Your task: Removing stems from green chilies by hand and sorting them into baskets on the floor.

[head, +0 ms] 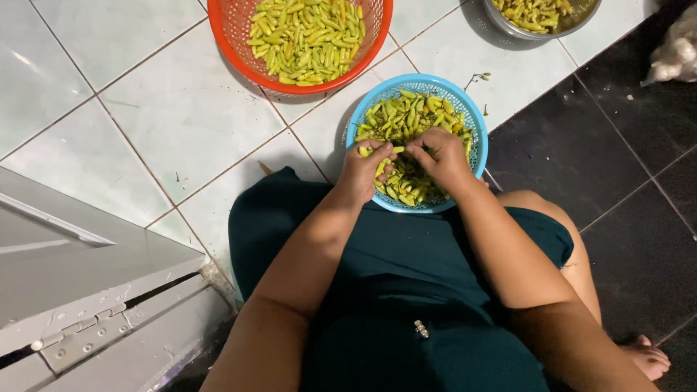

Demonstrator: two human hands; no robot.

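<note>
From the head view, no labelled package or sign shows. A pale, lumpy bag (pixel 677 54) lies on the dark tiles, well to the right of the fingers. Beyond the fingers stand a red basket (pixel 231 29) heaped with green chillies and, further right, a metal bowl (pixel 501 23) holding more.

Both forearms reach forward over a dark green lap, wrists bent down into a blue basket (pixel 475 120) on the white floor tiles (pixel 145 109). The left hand (pixel 363 170) and right hand (pixel 444 158) meet over the basket's near half, knuckles up, fingertips turned toward each other.

The left fingers are curled closed on a small green chilli (pixel 365 152), its end showing just past the fingertips. The right fingers are bunched and pinched close beside it, probably on the same chilli or its stalk, though the grip is too small to tell. The loose chillies (pixel 410 116) lie under and just beyond the fingers, filling the basket.
</note>
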